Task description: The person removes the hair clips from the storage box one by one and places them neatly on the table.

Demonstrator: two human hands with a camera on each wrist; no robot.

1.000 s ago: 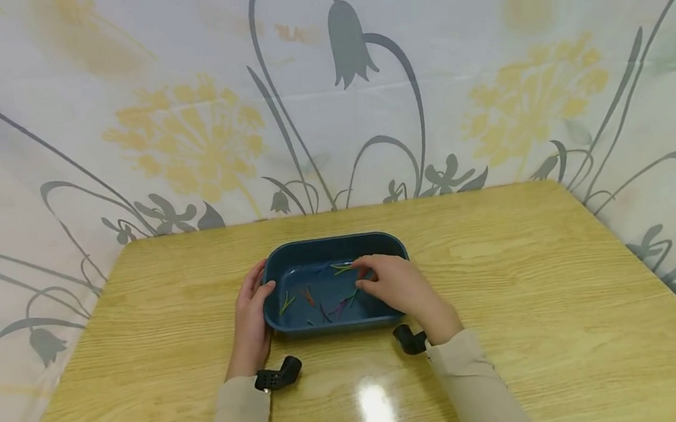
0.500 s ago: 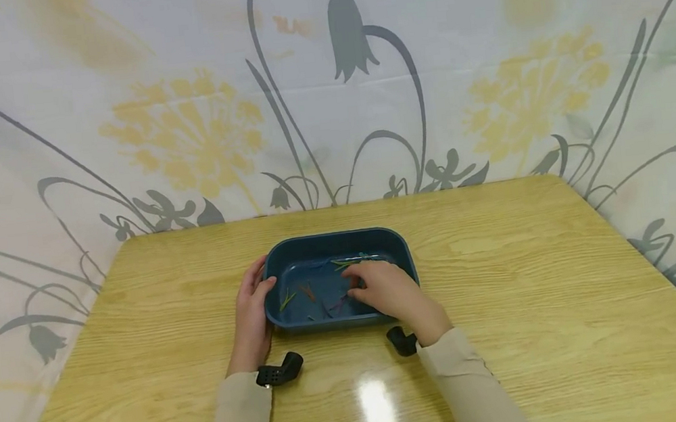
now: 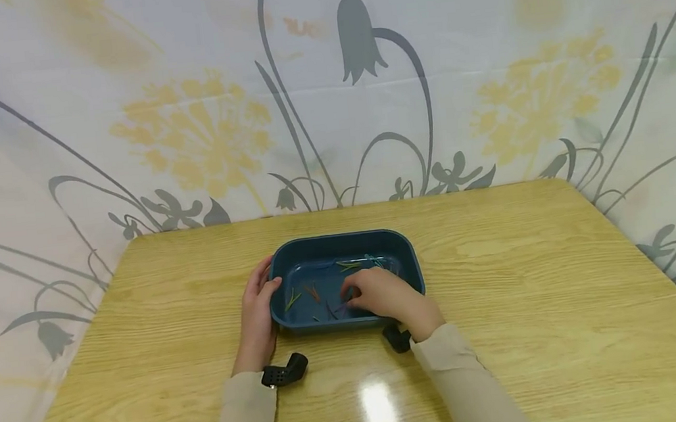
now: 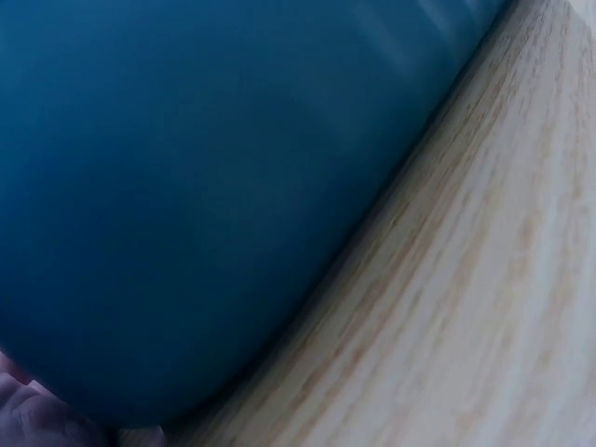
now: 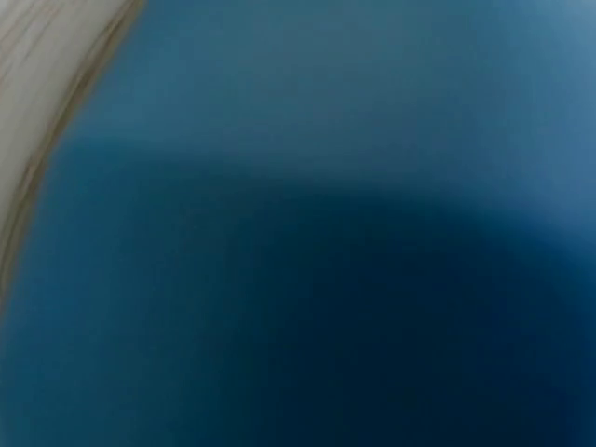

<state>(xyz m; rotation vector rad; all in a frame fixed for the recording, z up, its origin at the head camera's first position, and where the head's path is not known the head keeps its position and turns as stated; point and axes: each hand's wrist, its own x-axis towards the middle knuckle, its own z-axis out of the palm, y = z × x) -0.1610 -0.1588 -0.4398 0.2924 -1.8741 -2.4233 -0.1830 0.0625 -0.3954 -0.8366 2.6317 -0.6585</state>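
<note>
A dark blue rectangular tray [image 3: 341,239] sits mid-table with several thin coloured sticks [image 3: 311,293] scattered on its floor. My left hand [image 3: 259,312] grips the tray's left end, thumb hooked over the rim and fingers along the outer wall. My right hand [image 3: 383,295] reaches into the tray from the front right, its curled fingers down on the sticks near the front middle; whether it pinches one is hidden. The left wrist view is filled by the tray wall [image 4: 186,186], with a fingertip [image 4: 28,414] at its base. Blurred blue tray [image 5: 326,233] fills the right wrist view.
The tray stands on a light wood table [image 3: 536,300] with rounded corners. A floral curtain [image 3: 328,103] hangs close behind and around both sides. Black wrist cameras [image 3: 284,372] sit at my cuffs.
My right hand has slid from the back right of the tray toward its front middle, over the sticks. My left hand keeps its hold on the tray's left end.
</note>
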